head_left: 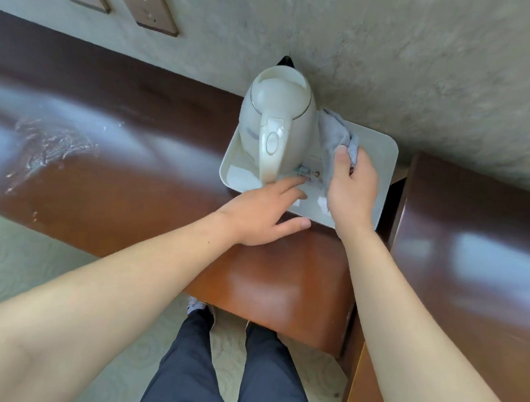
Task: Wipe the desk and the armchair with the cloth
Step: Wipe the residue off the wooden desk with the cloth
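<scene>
A glossy brown wooden desk [109, 171] runs along the wall. At its right end stands a white tray [382, 165] with a cream electric kettle [278, 107] on it. My right hand [352, 188] is shut on a grey-blue cloth [334, 130], which lies against the tray beside the kettle's right flank. My left hand [266, 210] rests open on the tray's front edge, fingers spread, just below the kettle's handle. No armchair is in view.
Wet smears [47, 151] mark the desk's left part. Two wall sockets [144, 4] sit above the desk on the textured wall. A second brown wooden unit [473, 247] stands to the right, past a narrow gap. My legs and pale carpet [8, 258] are below.
</scene>
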Available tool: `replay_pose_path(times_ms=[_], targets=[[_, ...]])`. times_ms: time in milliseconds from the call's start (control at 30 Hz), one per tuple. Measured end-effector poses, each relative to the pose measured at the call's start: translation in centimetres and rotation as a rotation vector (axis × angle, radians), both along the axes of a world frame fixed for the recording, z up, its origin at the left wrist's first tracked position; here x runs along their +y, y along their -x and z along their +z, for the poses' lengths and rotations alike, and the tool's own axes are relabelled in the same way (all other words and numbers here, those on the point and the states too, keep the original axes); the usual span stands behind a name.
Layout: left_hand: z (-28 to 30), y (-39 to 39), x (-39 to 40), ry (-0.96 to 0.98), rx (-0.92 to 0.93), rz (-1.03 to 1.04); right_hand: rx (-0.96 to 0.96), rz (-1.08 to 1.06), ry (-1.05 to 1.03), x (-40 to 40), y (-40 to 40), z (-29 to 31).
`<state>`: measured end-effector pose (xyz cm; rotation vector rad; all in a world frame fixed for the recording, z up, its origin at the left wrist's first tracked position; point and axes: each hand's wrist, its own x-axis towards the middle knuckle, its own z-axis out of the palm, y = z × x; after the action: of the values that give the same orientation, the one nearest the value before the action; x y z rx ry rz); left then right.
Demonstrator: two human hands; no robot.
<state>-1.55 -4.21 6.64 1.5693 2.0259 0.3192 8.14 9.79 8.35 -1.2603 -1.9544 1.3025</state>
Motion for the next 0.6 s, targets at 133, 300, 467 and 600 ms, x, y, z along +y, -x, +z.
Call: replay_pose_path(times_ms=[133,300,467,600], targets=[[4.3,1.5,-3.3,-0.073,-0.009,0.067,0.143,-0.087,0.079,-2.2,0.7,4.3],[8.8,4.6,-9.3,-0.111,0.065,0.196,0.381,-0.082,0.238,-5.3,3.0,9.7],[10.2,8.5,-16.6,-0.093,0.125,0.329,0.492,0.022,0.416,-9.9,7.0,13.6],[9.5,11.6,-22.9,-0.058,0.184,0.428,0.474,0.077,0.5,-15.7,11.3,13.9]])
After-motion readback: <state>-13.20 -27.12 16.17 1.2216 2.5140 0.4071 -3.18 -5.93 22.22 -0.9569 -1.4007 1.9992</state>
